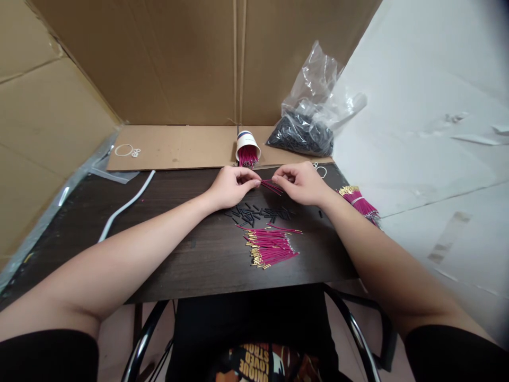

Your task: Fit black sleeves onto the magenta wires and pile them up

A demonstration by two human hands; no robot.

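A few thin magenta wires [272, 187] stretch between my two hands above the dark table. My left hand [233, 187] pinches their left ends between thumb and fingertips. On the other side, my right hand [301, 183] has its thumb and fingers closed at the wires' right part; its exact grip is partly hidden. Just below the hands lie scattered short black sleeves [258, 214]. Nearer to me is a loose pile of magenta wires [272, 246] with gold-coloured ends pointing left. Behind my hands, a white paper cup [247, 140] lies tipped toward me with more magenta wires inside.
A clear plastic bag [302, 130] of black sleeves rests on the cardboard strip [178, 151] at the back. A bundle of magenta wires [360, 203] lies at the table's right edge. A pale tube [125, 207] lies at left. Cardboard walls [167, 63] enclose the back and left.
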